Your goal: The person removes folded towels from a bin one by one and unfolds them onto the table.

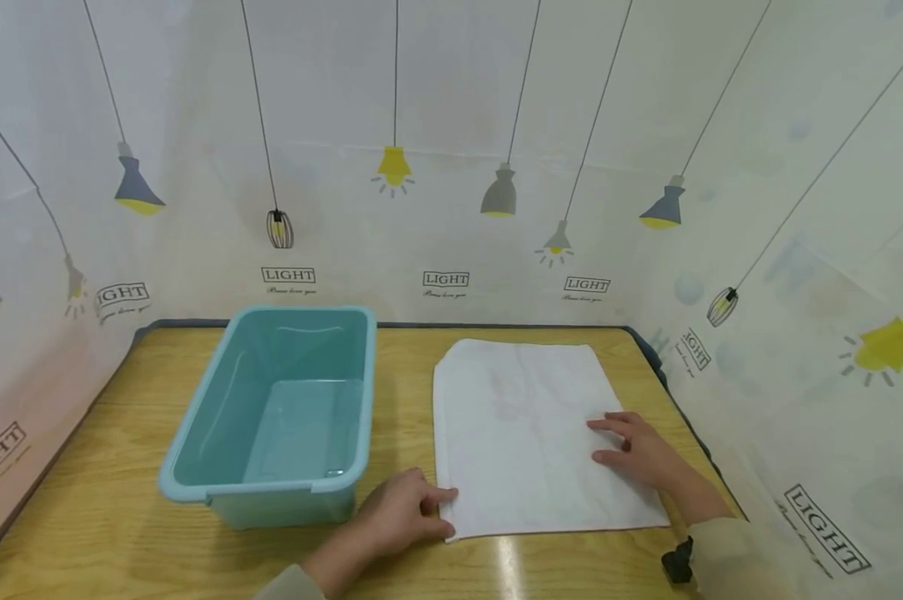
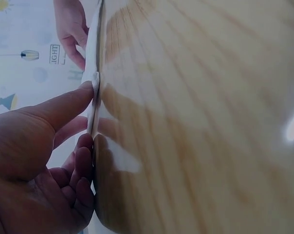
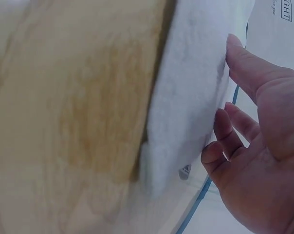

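Note:
A white towel (image 1: 522, 433) lies flat on the wooden table, its surface slightly wrinkled. At its near left corner is my left hand (image 1: 406, 512), thumb and index finger apart and touching the towel's edge. In the left wrist view, the other fingers (image 2: 83, 163) of that hand bend against the tabletop. My right hand (image 1: 634, 450) rests on the towel's right side with spread, slightly bent fingers. The right wrist view shows the towel's thick edge (image 3: 186, 97) beside the right hand's fingertips.
Left of the towel stands a light blue plastic basin (image 1: 301, 425), with nothing but its bare bottom showing inside. The wooden table (image 1: 106, 450) ends at a dark edge against a pale curtain (image 1: 451, 83) printed with lamps. A small black object (image 1: 678, 562) sits by the right sleeve.

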`<state>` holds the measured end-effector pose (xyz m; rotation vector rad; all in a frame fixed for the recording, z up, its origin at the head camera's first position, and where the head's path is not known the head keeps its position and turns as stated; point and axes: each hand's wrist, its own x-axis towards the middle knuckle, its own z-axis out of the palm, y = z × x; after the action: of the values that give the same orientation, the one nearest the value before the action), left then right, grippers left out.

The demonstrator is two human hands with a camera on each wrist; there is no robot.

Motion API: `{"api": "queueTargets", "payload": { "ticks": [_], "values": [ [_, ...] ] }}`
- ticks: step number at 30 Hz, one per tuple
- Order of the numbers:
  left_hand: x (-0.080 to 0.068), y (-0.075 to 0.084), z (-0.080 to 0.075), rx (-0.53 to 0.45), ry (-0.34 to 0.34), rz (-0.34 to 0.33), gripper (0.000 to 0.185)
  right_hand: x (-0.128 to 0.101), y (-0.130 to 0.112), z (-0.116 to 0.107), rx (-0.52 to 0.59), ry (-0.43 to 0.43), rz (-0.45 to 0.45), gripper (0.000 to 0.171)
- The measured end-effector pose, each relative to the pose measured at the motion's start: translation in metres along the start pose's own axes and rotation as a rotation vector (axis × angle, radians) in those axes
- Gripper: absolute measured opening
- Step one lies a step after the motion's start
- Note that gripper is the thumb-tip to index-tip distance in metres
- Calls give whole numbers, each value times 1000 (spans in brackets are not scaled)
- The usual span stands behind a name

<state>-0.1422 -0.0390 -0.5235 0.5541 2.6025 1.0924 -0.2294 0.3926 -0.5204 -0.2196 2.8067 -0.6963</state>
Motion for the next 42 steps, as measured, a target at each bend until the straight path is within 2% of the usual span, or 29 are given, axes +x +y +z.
{"api": "queueTargets", "payload": {
  "ticks": [5,12,21,28,37,42],
  "values": [
    [1,-3,2,-1,14,15,52,9,-9,-8,-19,3,-16,57],
    [2,-4,1,-9,11,3,52,53,-59,-20,46,28,-54,57],
    [4,-7,0,-8,-15,9,52,125,-126,-1,124,18,-145,54],
    [2,-8,-2,-12,-19,10,52,166,-169,13,141,12,-170,51],
    [4,-5,-5,-40,-65,-55,51,195,-194,31,74,-18,-172,51],
    [1,-6,-6,-49,-47,-41,51,202,-200,38,36,-48,-134,55]
  ]
}}
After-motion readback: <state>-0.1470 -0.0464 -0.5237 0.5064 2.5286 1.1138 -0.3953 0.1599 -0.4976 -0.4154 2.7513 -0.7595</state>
